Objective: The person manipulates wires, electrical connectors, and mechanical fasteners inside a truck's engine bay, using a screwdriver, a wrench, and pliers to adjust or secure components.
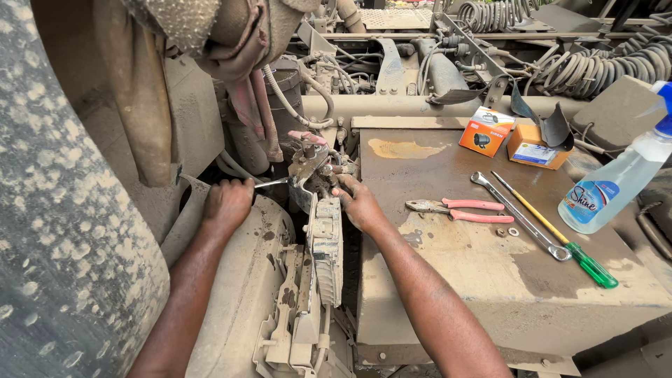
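Far left, a mud-caked tyre [63,210] fills the edge, its tread rough and speckled. Beside it the left hand [227,204] is clenched into a fist around the handle of a thin metal tool [274,183], whose shiny shaft runs right to the dusty fitting [311,168] bolted to the truck frame. That fitting is a lumpy cast-metal piece, grey-brown with grime, sitting just above a ribbed, finned block [327,252]. The right hand [358,204] presses against the fitting's right side, fingers curled onto it; whether it grips a part there I cannot tell.

Further right lies a flat steel box top [490,280], dull and dusty. On it rest pliers [458,210] with pink handles, a long chrome spanner [518,215], and a screwdriver [560,241] with a yellow shaft and green handle, all close together. Behind them sit two small orange cardboard boxes [511,138]. At the far right stands a clear plastic spray bottle [616,178], tilted, with coiled grey hoses [595,66] beyond.
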